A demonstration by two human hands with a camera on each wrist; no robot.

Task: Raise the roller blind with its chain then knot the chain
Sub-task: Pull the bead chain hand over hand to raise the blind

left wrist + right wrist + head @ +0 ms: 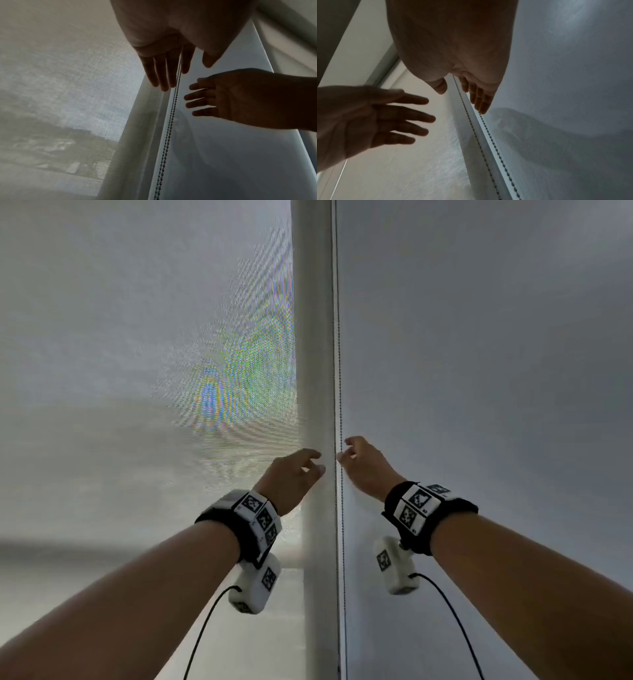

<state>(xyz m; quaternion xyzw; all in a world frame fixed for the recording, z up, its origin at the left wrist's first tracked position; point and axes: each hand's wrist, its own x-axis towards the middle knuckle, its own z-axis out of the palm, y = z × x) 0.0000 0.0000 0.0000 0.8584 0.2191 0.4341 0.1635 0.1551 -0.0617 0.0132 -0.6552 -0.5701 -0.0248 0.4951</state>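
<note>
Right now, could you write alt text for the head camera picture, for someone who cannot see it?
Two bare forearms reach up to a thin bead chain hanging beside a white window post; the right hand is at the chain, the left hand open before the post. Lowered grey roller blinds fill both sides.

Both forearms are bare. Each wrist wears a black band (430,520) carrying white blocks printed with black square markers; a white camera pod (255,585) hangs below, trailing a black cable (205,625).
</note>
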